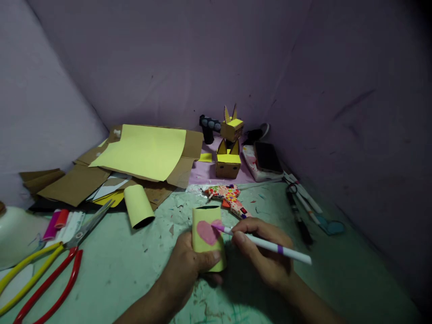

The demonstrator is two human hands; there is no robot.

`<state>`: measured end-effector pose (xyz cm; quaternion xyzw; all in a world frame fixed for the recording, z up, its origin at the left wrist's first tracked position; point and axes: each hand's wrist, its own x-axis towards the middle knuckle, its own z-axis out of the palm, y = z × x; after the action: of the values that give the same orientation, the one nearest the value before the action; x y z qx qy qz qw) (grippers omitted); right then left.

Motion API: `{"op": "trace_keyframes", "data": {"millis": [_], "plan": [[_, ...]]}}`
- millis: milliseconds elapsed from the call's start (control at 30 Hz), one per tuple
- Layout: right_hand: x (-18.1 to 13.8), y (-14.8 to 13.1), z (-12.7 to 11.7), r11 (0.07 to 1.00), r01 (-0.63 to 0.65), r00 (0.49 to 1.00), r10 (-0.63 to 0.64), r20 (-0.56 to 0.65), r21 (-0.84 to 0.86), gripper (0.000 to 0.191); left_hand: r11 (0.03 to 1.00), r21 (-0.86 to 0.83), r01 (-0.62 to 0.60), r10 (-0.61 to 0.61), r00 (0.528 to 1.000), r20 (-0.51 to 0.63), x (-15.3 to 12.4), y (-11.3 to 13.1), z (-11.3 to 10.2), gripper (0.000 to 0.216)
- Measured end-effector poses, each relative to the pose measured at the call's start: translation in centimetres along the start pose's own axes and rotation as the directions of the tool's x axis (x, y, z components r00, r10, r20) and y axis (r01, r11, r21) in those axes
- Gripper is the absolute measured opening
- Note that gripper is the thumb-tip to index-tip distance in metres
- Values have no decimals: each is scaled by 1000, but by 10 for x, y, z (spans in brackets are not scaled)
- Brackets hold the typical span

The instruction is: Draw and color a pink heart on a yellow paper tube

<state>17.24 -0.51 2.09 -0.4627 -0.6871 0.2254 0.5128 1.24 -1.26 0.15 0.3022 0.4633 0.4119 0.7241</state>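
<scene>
My left hand is wrapped round a yellow paper-covered tube that stands upright on the green work surface. A pink heart shape is on the tube's front. My right hand grips a white marker with a purple band, its purple tip touching the upper right of the heart. A second yellow tube lies on its side to the left.
Scissors with yellow handles and red-handled pliers lie at the left. Yellow paper rests on cardboard sheets behind. Two small cardboard animal boxes, a patterned glue gun, a phone and several pens sit farther back and right.
</scene>
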Motion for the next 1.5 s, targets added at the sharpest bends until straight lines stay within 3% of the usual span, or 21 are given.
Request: {"op": "trace_keyframes", "data": {"millis": [167,267,433,567,767,867,1500], "plan": [[1,2,2,996,86,996,-86,7,13,13,1000,-5,-10,10,1000,2,-1,0,0,36],[0,2,3,998,55,998,-54,-39,25,13,1000,-5,-5,5,1000,3,-1,0,1,35],[-2,0,3,999,-5,1000,6,-14,34,15,1000,-12,-6,5,1000,-11,0,0,1,35],[0,0,1,999,23,999,-24,31,38,14,1000,-22,3,-4,1000,-1,-1,2,1,33],[0,0,-1,992,-64,988,79,-135,109,13,998,-62,13,-14,1000,-18,0,2,1,35],[1,0,-2,990,-86,984,102,-145,116,14,998,-69,16,-17,1000,-13,-2,4,3,34],[1,-1,-2,992,-57,990,71,-124,114,15,1000,-17,21,-21,1000,21,-7,8,4,39]]}}
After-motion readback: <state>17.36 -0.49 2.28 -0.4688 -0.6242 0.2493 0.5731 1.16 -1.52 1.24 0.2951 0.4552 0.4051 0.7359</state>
